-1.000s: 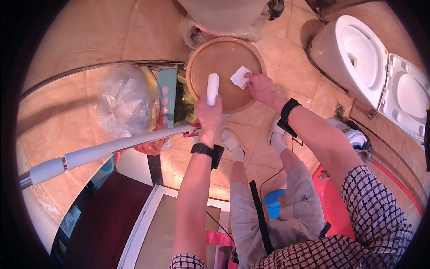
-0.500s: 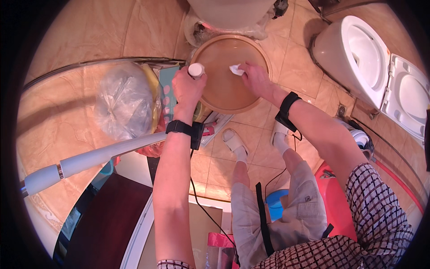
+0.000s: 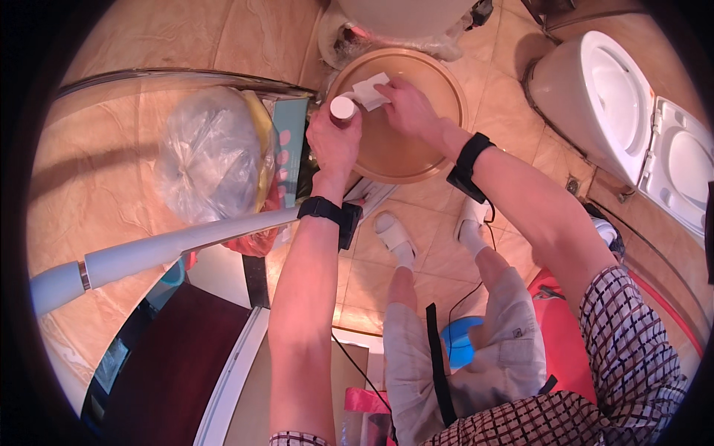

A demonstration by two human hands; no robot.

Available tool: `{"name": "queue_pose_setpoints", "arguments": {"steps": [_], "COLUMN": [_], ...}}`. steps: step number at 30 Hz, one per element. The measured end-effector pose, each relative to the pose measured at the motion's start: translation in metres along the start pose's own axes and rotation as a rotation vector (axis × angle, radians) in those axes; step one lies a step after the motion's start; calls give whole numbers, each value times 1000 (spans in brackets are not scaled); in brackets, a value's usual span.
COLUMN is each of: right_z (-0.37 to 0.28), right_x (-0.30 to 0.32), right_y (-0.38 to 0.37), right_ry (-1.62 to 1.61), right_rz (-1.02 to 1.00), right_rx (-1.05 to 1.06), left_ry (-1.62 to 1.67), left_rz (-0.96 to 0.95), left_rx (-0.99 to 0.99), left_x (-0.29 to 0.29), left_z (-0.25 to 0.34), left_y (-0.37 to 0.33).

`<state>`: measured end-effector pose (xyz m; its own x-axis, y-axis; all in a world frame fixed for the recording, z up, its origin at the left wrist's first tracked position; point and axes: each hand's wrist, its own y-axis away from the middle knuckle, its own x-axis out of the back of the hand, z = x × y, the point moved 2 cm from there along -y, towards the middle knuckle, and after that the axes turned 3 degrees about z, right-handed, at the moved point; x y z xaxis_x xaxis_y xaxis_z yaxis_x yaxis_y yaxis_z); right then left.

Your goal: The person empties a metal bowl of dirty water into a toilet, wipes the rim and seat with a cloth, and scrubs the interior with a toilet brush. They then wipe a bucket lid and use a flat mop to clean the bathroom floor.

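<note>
My left hand (image 3: 332,139) is closed round a small bottle with a white cap (image 3: 343,109), its body mostly hidden by the fingers. Pinched in my right hand (image 3: 413,110) is a white tissue (image 3: 371,91), spread out flat beside the bottle. Both hands are above a round tan piece with a raised rim (image 3: 451,82); I cannot tell whether it is a basin or a tabletop. Black straps circle both my wrists.
A clear plastic bag (image 3: 204,160), filled full, stands on the left by a teal box (image 3: 288,137). A pale blue pole (image 3: 167,245) slants across the left side. On the right is a white toilet (image 3: 595,111) with its lid up. A blue bowl (image 3: 462,338) lies near my legs.
The tissue has been spread from a small crumple into a wider sheet. My right hand has moved left and a little up, bringing the tissue close to the bottle in my left hand.
</note>
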<state>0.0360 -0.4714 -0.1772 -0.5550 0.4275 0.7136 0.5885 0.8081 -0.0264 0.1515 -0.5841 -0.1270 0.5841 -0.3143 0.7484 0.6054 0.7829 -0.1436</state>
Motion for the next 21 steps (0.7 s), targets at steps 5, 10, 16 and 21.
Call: {"name": "queue_pose_setpoints", "arguments": {"steps": [5, 10, 16, 21], "right_z": [2, -20, -18, -16], "right_x": [13, 11, 4, 8], "right_y": [30, 30, 36, 79], "right_ry": [16, 199, 532, 586], "right_rz": [-16, 9, -150, -227], "right_rx": [-35, 208, 205, 113], "left_ry": [-25, -41, 103, 93], "left_rz": [-75, -15, -55, -157], "left_rx": [35, 83, 214, 331], "left_x": [-4, 1, -5, -4], "left_z": [-6, -22, -18, -6], "left_y": [8, 10, 18, 30]}}
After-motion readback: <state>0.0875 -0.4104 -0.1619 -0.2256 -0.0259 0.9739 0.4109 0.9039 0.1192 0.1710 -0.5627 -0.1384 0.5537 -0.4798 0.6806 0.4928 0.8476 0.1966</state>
